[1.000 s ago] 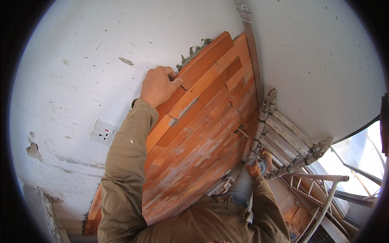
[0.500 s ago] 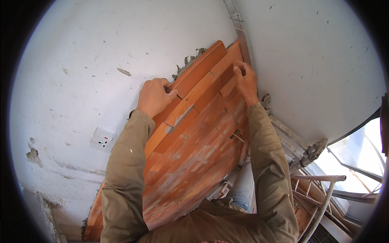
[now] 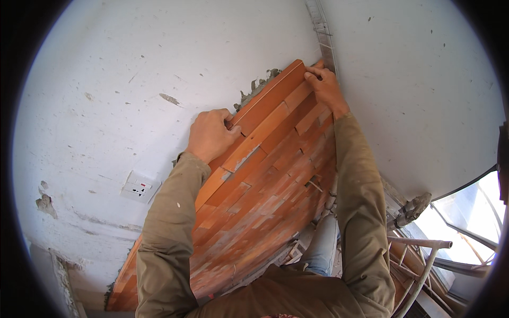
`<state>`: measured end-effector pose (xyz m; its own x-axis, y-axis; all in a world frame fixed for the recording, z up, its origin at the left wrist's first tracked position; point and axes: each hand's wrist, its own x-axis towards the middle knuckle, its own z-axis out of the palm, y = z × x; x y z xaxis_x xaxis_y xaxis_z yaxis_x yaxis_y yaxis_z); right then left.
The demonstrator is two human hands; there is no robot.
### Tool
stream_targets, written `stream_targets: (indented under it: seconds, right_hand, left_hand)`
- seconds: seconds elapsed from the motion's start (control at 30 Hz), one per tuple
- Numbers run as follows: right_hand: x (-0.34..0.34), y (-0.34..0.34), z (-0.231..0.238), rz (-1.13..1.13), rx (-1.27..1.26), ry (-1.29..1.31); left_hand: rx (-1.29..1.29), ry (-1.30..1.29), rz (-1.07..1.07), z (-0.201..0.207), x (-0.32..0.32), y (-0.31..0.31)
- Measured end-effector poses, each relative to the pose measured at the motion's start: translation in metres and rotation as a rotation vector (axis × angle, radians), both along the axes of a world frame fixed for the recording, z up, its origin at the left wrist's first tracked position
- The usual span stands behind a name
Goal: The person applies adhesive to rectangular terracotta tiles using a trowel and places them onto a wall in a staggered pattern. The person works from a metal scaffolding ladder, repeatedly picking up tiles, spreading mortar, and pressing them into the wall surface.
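Observation:
A long orange-red brick tile (image 3: 270,95) lies slanting along the top edge of the tiled part of the wall. At its left end, my left hand (image 3: 214,133) is closed, thumb in front and fingers curled over the upper edge. My right hand (image 3: 327,90) has thumb and forefinger at the tile's right end, by the wall corner; the other fingers are partly hidden. Grey mortar (image 3: 255,89) bulges out behind the tile's upper edge. Below it, rows of similar tiles (image 3: 265,183) cover the wall, some smeared grey.
A white socket plate (image 3: 140,186) sits on the bare wall beside my left forearm. A metal strip (image 3: 324,37) runs up the corner. At the lower right are a pipe-like metal frame (image 3: 424,244) and a window (image 3: 469,206). A small stick (image 3: 316,185) juts from the tiles.
My right hand has moved up to the top tile's right end from the rows just below. My left hand stays at the left end. The whole view has shifted slightly.

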<state>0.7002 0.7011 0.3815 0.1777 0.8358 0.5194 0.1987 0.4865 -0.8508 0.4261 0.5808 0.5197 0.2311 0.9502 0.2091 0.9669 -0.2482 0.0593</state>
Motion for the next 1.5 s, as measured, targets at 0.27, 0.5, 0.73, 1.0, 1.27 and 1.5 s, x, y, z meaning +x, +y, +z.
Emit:
stream_targets:
  seconds: [0.27,0.5,0.73,1.0,1.27,1.5]
  right_hand:
    - [0.009,0.005,0.004,0.04,-0.05,-0.159]
    - [0.007,0.016,-0.001,0.082,-0.096,-0.053]
    - [0.008,0.02,-0.005,0.113,-0.11,-0.047]
    - [0.008,0.013,0.0,0.092,-0.164,-0.029]
    - [0.006,0.01,0.001,0.089,-0.156,0.0]
    - [0.004,0.008,0.001,0.074,-0.135,0.021]
  left_hand:
    - [0.003,-0.004,0.008,0.0,0.002,0.001]
    - [0.004,-0.013,0.018,-0.002,0.002,0.002]
    - [0.02,-0.016,0.011,-0.003,0.002,0.002]
    - [-0.009,-0.005,0.032,0.003,0.008,-0.003]
    - [-0.001,0.002,0.034,0.003,0.008,-0.003]
    - [0.037,-0.036,0.011,-0.005,0.002,0.001]
